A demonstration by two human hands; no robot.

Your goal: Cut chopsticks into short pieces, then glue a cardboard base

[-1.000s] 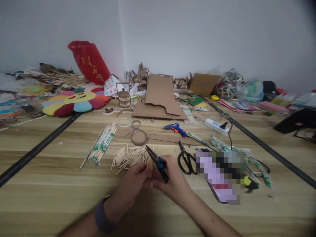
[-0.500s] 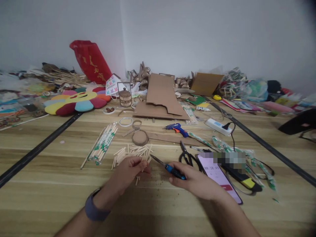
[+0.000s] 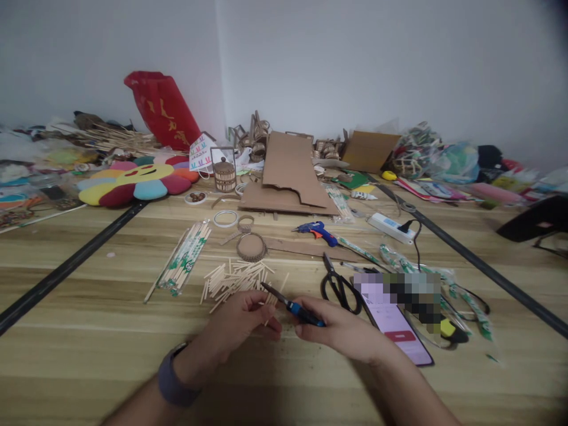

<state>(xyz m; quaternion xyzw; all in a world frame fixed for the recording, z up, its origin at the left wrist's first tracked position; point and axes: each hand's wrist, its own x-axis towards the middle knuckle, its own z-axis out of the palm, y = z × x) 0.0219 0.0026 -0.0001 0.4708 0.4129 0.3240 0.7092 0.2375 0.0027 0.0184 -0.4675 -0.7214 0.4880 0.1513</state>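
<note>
My left hand point(image 3: 242, 322) pinches a few short wooden sticks point(image 3: 271, 297) between thumb and fingers. In my right hand point(image 3: 344, 328) is a pointed knife point(image 3: 302, 312) with a blue and black handle. Its blade slants up and left, close by the held sticks; whether it touches them I cannot tell. Just beyond my left hand lies a loose pile of cut sticks point(image 3: 237, 275). Behind the pile sits a round cardboard piece with a braided rim point(image 3: 251, 247). Black-handled scissors point(image 3: 339, 290) rest beyond my right hand.
A phone point(image 3: 399, 331) lies right of my right hand. Farther back are a blue glue gun point(image 3: 319, 232), a power strip point(image 3: 390, 228) and cardboard sheets point(image 3: 290, 165). Packaged sticks point(image 3: 185, 260) lie at left, near a flower cushion point(image 3: 146, 180). Clutter lines the wall.
Both hands have drawn closer together, my left hand moving right and my right hand left with the knife. The blade has come nearer the sticks in my left hand.
</note>
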